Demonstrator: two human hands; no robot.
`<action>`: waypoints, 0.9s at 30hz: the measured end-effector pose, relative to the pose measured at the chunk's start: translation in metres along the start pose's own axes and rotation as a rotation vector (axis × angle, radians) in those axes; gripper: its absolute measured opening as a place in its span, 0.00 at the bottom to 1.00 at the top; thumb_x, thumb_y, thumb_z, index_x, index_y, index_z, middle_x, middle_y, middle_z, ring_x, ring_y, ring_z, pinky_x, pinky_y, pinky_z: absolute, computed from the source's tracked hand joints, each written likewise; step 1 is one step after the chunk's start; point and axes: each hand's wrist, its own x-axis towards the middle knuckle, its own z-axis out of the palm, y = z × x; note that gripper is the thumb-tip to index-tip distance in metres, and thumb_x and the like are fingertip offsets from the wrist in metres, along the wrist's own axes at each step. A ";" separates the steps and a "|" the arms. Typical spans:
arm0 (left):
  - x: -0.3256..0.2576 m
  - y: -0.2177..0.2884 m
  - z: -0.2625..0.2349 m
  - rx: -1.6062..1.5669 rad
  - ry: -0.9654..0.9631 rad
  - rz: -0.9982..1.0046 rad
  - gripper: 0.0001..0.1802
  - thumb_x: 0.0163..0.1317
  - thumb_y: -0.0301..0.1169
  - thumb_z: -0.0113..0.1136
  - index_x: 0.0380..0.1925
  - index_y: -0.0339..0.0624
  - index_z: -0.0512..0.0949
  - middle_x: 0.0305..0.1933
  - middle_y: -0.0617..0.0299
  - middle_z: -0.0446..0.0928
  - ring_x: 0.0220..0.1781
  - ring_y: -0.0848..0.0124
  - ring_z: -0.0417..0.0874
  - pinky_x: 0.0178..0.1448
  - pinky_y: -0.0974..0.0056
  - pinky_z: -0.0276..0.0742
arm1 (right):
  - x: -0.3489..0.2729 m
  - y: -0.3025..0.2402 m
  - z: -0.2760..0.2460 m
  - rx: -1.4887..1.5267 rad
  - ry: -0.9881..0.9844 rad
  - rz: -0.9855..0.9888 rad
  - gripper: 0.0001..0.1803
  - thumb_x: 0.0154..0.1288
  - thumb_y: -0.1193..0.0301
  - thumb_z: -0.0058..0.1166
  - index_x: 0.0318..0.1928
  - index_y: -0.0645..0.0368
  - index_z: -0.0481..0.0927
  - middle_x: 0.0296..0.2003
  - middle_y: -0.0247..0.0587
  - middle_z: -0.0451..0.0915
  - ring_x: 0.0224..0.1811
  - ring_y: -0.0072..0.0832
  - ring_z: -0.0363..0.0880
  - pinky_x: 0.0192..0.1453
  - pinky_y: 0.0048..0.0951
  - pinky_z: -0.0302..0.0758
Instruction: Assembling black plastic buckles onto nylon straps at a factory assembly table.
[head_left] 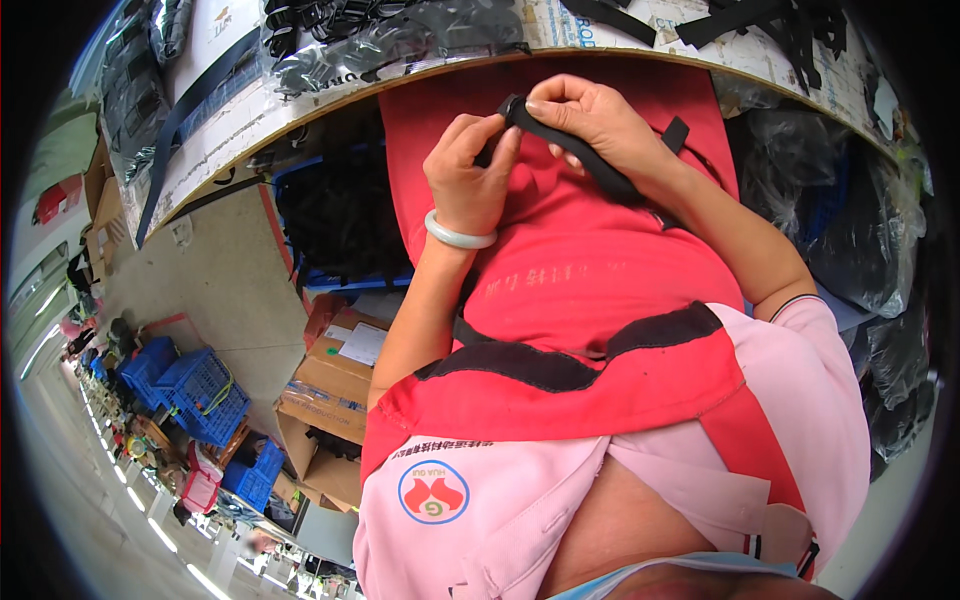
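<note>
Both hands work a black webbing strap (585, 155) above a red apron (590, 270), just below the bench (230, 120) edge. The left hand (468, 180), wearing a pale bangle (458, 236), has its grip closed on the strap's upper end by thumb and fingertips; the right hand (590, 120) has its grip closed over the folded tip. The fold is best kept flat and taut between the two pinches, edges aligned. The strap is narrow, flat, matte and limp, trailing past the right wrist.
</note>
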 end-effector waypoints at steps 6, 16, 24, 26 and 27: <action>-0.006 0.000 0.001 -0.310 -0.056 -0.194 0.10 0.57 0.22 0.64 0.39 0.33 0.80 0.30 0.58 0.79 0.22 0.73 0.77 0.23 0.71 0.69 | 0.010 0.001 -0.012 0.043 -0.086 -0.010 0.12 0.67 0.64 0.58 0.43 0.59 0.80 0.29 0.25 0.78 0.31 0.09 0.73 0.33 0.13 0.69; 0.009 0.004 0.001 -0.832 0.003 -0.779 0.14 0.63 0.31 0.62 0.41 0.29 0.80 0.30 0.56 0.82 0.23 0.73 0.82 0.17 0.76 0.64 | -0.021 -0.020 0.011 -0.192 0.062 -0.591 0.05 0.67 0.73 0.56 0.40 0.62 0.79 0.28 0.28 0.76 0.24 0.12 0.71 0.27 0.14 0.68; 0.002 0.013 0.006 -0.602 0.047 -0.598 0.08 0.61 0.27 0.65 0.38 0.34 0.83 0.29 0.61 0.81 0.18 0.83 0.72 0.17 0.77 0.63 | -0.018 -0.012 -0.010 -0.330 0.010 0.008 0.12 0.66 0.65 0.57 0.31 0.59 0.74 0.21 0.30 0.76 0.15 0.13 0.72 0.16 0.14 0.66; 0.000 0.012 0.009 -0.577 0.054 -0.551 0.07 0.60 0.26 0.65 0.38 0.35 0.84 0.28 0.62 0.81 0.17 0.84 0.70 0.17 0.77 0.63 | -0.015 -0.010 -0.004 -0.280 0.044 0.030 0.12 0.67 0.64 0.57 0.31 0.58 0.73 0.22 0.30 0.76 0.14 0.12 0.70 0.16 0.14 0.66; 0.000 0.010 0.010 -0.565 0.043 -0.476 0.07 0.60 0.25 0.65 0.38 0.35 0.84 0.28 0.64 0.80 0.17 0.84 0.70 0.17 0.77 0.63 | -0.013 -0.008 -0.002 -0.279 0.047 0.028 0.12 0.67 0.64 0.57 0.31 0.58 0.73 0.22 0.30 0.76 0.14 0.12 0.70 0.16 0.14 0.66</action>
